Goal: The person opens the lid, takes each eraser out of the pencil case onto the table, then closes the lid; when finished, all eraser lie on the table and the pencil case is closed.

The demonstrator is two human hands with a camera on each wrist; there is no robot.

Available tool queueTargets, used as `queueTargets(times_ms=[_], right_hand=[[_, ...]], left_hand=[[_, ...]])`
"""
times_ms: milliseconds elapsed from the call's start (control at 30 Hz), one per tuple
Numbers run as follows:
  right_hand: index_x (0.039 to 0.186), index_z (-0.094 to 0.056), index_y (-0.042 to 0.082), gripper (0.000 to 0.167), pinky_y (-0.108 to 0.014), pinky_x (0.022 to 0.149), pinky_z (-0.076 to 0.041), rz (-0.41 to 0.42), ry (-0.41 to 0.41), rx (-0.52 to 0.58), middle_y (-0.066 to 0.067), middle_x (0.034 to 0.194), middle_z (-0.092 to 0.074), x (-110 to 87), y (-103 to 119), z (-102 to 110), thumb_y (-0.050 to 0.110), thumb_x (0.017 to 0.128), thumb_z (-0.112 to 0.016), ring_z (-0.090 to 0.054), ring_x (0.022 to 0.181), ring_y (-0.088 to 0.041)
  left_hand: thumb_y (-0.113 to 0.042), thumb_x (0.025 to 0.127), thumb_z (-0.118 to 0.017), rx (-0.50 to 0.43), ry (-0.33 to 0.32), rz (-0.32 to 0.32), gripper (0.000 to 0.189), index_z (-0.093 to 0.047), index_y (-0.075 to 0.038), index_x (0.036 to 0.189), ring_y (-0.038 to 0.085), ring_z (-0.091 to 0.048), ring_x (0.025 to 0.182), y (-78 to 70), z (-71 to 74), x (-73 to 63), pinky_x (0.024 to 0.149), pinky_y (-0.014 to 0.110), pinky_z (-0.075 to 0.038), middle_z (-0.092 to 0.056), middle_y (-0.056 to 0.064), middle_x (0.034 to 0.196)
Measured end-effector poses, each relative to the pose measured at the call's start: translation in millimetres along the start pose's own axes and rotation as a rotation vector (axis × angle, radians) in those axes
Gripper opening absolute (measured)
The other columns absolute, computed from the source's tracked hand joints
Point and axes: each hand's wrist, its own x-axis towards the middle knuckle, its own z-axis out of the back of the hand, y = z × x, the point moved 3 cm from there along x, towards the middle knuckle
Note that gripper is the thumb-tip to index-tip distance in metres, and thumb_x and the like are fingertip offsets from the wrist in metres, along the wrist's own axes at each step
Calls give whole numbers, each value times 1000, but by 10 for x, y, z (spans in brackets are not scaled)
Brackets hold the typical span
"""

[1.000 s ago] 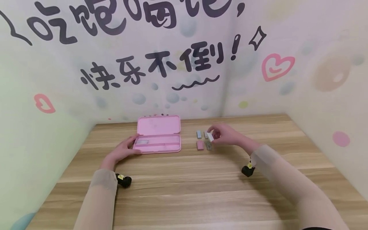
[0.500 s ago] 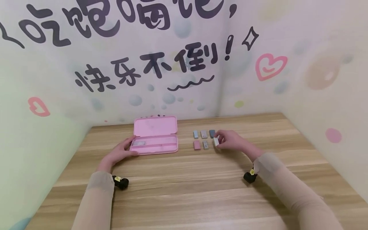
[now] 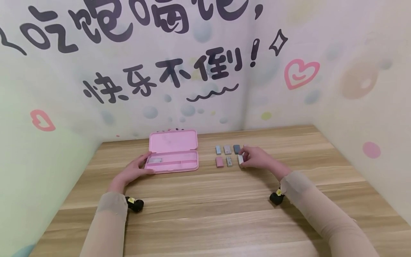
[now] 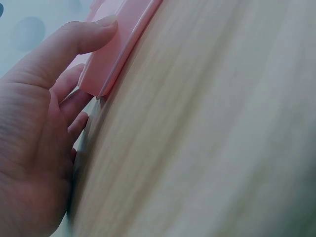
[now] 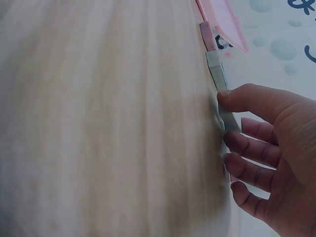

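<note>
My left hand (image 3: 133,169) grips the left end of an open pink pencil case (image 3: 173,141). In the left wrist view the thumb lies along the front wall of the case (image 4: 111,54), with the other fingers round its end. My right hand (image 3: 260,158) pinches a small white eraser (image 3: 240,160) between thumb and fingers, low at the tabletop. It stands at the right end of a front row, beside a pink eraser (image 3: 219,162) and a grey patterned one (image 3: 229,161). The right wrist view shows the thumb at the near end of the held eraser (image 5: 228,122).
Behind lie a light blue eraser (image 3: 218,150), a pale patterned eraser (image 3: 227,149) and a dark blue eraser (image 3: 237,149). Another pale piece (image 3: 245,146) shows partly behind the right hand. A clear item (image 3: 155,160) lies in the case's left compartment. A printed wall (image 3: 179,110) borders the table.
My right hand has carried the white eraser rightward from over the grey patterned one and lowered it to the row's right end. The left hand keeps its grip. The head view has shifted slightly.
</note>
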Motion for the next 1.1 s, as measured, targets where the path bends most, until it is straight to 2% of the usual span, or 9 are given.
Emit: queueTargets(times_ms=[200,400,533,633,733,833,967,1100], right_hand=[[111,-61,1,40,-34,72,-49,-4,10,-5,-3,87,-63,3,-1,-12,17,78,-78,-57,78,-17],[113,-62,3,40,-33,72,-48,-23,35,-17,-2,87,-61,7,3,-13,19,80,-78,-56,78,-17],[117,-61,3,42,-33,70,-48,-23,35,-42,-2,88,-63,13,72,45,20,82,-76,-57,77,-17],[118,-62,4,41,-32,68,-48,12,14,-72,-1,88,-64,77,175,98,22,84,-74,-57,76,-15],[118,-64,6,38,-32,66,-49,54,8,-69,0,89,-64,189,340,124,24,86,-72,-58,75,-15],[118,-65,7,36,-33,68,-50,105,38,-43,1,91,-64,339,550,90,24,87,-70,-59,78,-15],[118,-66,8,32,-31,72,-49,173,71,4,3,94,-63,595,814,-70,23,90,-68,-58,83,-15],[116,-67,9,27,-29,74,-49,252,59,33,2,97,-63,854,1067,-294,18,90,-68,-57,85,-14]], left_hand=[[-30,83,-77,-17,1,-4,95,-18,-13,156,47,-7,142,-10,-4,3,110,64,-10,-11,26,157],[-32,82,-78,-17,-2,1,96,-18,-16,156,47,-8,142,-2,1,5,109,64,-11,-11,25,158],[-33,82,-78,-12,-3,0,96,-19,-17,156,47,-8,142,-7,-2,-3,109,64,-10,-11,25,158],[-32,82,-77,-15,-6,5,96,-19,-17,156,47,-8,142,1,1,-4,109,65,-10,-10,26,158],[-31,83,-77,-25,-8,10,95,-19,-16,156,47,-7,142,4,8,-8,109,65,-10,-10,26,158],[-31,83,-77,-25,-5,14,95,-18,-16,156,48,-7,142,10,14,-10,109,65,-10,-10,26,158],[-33,83,-77,-14,0,14,96,-19,-16,156,48,-8,142,4,14,-10,109,65,-11,-11,27,157],[-36,82,-77,-3,2,14,96,-20,-17,156,48,-8,142,-18,1,-20,109,65,-11,-12,26,157]])
